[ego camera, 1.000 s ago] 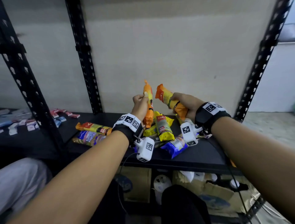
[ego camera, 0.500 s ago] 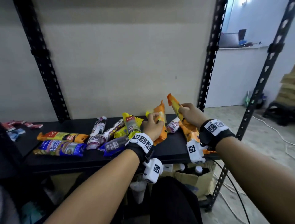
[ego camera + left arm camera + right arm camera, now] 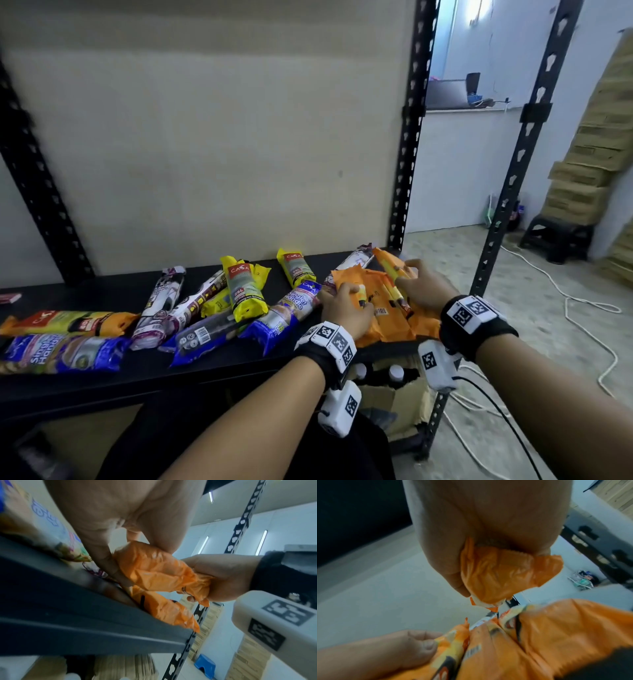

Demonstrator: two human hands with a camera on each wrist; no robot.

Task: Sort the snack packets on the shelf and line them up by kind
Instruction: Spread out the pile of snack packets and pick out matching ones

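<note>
We see the black shelf stretching away to the left of our hands, held by black slotted uprights behind and to the right of them. Stacked cardboard boxes stand well off to the right of our right hand.

Under both hands, at the shelf's right end, lies the group of orange packets, side by side and touching, their near ends reaching the shelf's front edge. Our left hand curls its fingers over the leftmost orange packet and grips it. Our right hand has its fingers curled round another orange packet, held tilted above the others; the right wrist view shows its crumpled end pinched in the palm.

Just left of our left hand lies a blue packet, then a dark packet and yellow packets, partly overlapping. Beyond these are two white-and-purple packets. Farthest left of the hands, one orange packet lies beside another blue packet.
</note>
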